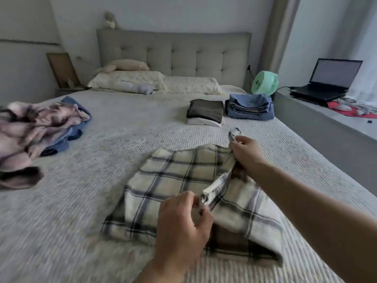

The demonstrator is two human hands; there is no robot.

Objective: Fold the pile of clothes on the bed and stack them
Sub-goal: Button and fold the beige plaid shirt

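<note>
- Centrally, a cream plaid shirt [179,190] with dark grey check lines lies partly folded on the near part of the bed [126,127], its woven cloth soft and slightly rumpled; no label or writing on it can be read.
- The left hand [183,223] pinches the near end of a raised fold of the shirt between thumb and curled fingers.
- The right hand [246,154] grips the far end of the same fold, fingers curled round a bunched bit of cloth that sticks up above the knuckles; the right forearm crosses over the shirt's right side and hides part of it.
- Beyond the shirt, toward the headboard, a small stack sits with a dark olive folded garment [206,110] on top of a white folded one [204,121].
- Just beside it to the right stands a stack of folded blue jeans [250,109], denim, thick and layered.
- Well apart at the left edge lies the unfolded pile of pink and blue clothes [38,127], blurred.
- The bed cover is ribbed pale grey; cream pillows [155,82] lie against a tufted grey headboard [173,52].
- A mint-green fan [264,83] stands at the bed's far right corner, and an open black laptop [328,78] sits on the ledge; its screen is too blurred to read.
</note>
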